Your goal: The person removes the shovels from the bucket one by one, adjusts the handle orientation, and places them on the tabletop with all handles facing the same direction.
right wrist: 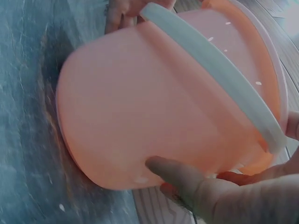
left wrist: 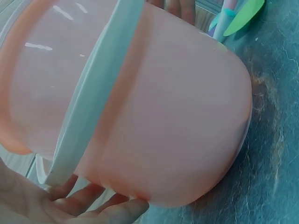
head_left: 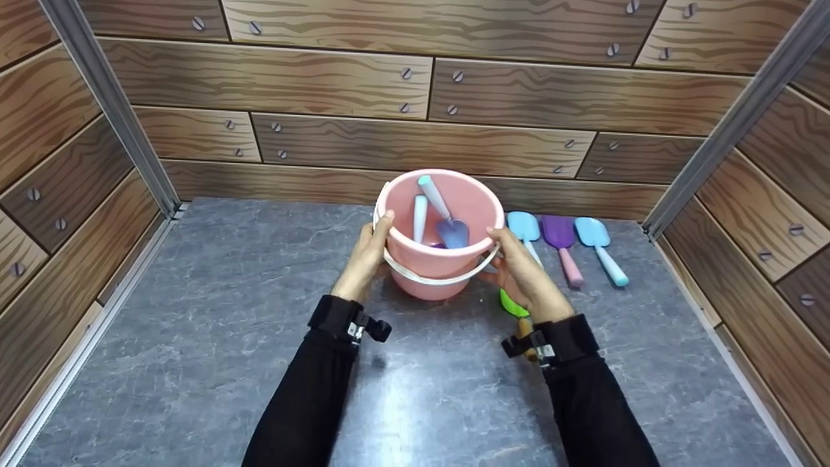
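Both my hands hold a pink bucket [head_left: 431, 266] from its two sides in the head view. On its left side is my left hand [head_left: 365, 259], thumb up at the rim and fingers against the wall. My right hand [head_left: 526, 275] grips the opposite side, thumb at the rim. The white handle [head_left: 433, 281] hangs down across the front. Inside lie several toy shovels, among them one with a blue blade [head_left: 453, 233] and a pale blue handle [head_left: 420, 218]; a bit of purple shows beneath. Whether the bucket's base touches the floor is hard to tell.
Right of the bucket lie a blue shovel [head_left: 524, 226], a purple shovel with pink handle [head_left: 559, 232] and another blue shovel [head_left: 593, 232]. A green shovel [head_left: 513, 305] is partly hidden by my right arm. Wood-patterned walls [head_left: 337, 84] enclose the grey floor [head_left: 227, 311].
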